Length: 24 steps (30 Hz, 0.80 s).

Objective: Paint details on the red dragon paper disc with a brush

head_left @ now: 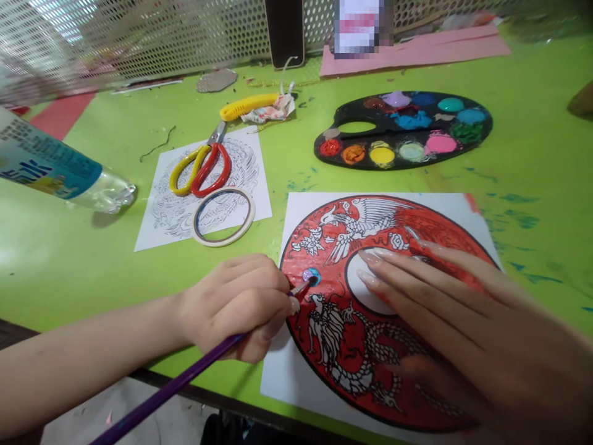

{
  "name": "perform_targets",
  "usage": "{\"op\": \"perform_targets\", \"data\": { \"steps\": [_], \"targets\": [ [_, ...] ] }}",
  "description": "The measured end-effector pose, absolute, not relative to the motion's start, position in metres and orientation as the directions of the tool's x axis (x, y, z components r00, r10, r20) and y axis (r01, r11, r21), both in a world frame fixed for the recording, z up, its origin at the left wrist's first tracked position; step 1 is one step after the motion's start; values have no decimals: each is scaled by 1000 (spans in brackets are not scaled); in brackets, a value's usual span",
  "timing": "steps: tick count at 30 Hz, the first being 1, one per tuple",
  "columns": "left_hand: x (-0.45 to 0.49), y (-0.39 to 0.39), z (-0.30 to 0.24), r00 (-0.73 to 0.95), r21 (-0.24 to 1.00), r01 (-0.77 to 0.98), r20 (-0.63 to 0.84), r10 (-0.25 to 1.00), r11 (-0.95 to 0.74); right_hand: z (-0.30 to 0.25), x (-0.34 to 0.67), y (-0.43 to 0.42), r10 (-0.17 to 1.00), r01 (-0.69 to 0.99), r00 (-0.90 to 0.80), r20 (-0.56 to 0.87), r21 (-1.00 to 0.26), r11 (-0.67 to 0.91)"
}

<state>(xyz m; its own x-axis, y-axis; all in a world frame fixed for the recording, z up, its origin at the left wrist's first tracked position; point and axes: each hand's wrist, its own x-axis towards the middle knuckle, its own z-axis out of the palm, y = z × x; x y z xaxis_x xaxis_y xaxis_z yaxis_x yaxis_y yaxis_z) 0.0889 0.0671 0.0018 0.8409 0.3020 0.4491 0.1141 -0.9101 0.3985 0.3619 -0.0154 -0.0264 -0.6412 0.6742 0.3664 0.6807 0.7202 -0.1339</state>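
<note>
My left hand grips a purple paintbrush, its tip touching a small purple-and-blue dot on a round, red-painted picture of a phoenix and a dragon. That picture is printed on a white sheet lying on the green table. My right hand lies flat on the sheet's right half, fingers stretched out toward the white centre circle.
A black paint palette with several colours sits behind the sheet. To the left lie a second line-drawing sheet, red-and-yellow scissors, a tape ring and a plastic bottle. A mesh screen closes the back.
</note>
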Motion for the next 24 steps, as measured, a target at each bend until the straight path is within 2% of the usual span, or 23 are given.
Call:
{"op": "perform_targets", "data": {
  "steps": [4,9,12,18,24],
  "targets": [
    [92,69,-1,805,358,76,529,269,-931,-27,362,-17,670,677,-646,367,-130,724],
    [91,70,-1,862,421,18,453,228,-907,-26,362,-16,670,677,-644,369,-134,724],
    [88,70,2,858,444,10,457,236,-896,-26,361,-14,665,675,-653,363,-120,728],
    [89,70,1,825,411,89,479,298,-907,-25,360,-15,666,678,-652,363,-115,726],
    [92,70,-4,825,403,50,498,265,-914,-26,361,-17,662,677,-651,371,-111,728]
  ]
}}
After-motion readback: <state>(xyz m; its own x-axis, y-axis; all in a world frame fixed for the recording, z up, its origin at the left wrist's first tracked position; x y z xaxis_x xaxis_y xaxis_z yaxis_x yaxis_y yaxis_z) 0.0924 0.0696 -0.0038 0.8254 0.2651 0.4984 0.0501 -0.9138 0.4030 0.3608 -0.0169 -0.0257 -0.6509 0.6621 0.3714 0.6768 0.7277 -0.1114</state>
